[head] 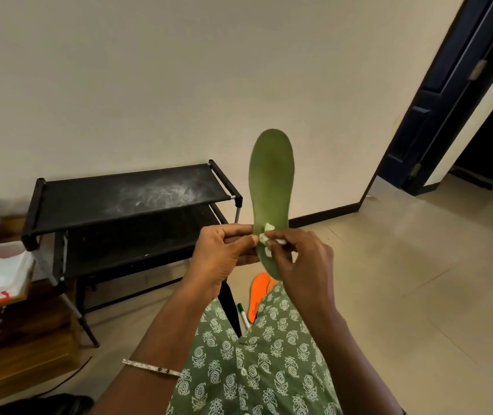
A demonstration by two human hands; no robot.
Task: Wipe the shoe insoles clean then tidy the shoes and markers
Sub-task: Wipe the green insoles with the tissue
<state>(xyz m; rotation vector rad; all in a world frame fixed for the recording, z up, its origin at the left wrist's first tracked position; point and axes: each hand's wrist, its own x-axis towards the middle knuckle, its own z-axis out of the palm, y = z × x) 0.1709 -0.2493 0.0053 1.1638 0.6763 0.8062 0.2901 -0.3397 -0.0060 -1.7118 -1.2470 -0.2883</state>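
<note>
Left hand (224, 250) pinches insole (272, 187) heel edge; right hand (302, 259) pinches wipe (264, 238). Insole likely light, flexible: support near heel.

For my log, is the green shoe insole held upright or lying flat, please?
Upright: the green shoe insole stands toe-up, lower end gripped by the left hand.

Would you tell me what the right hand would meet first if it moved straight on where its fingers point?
The insole, with the pinched wipe between; the left hand probably lies just past it, though depth is unclear.
</note>
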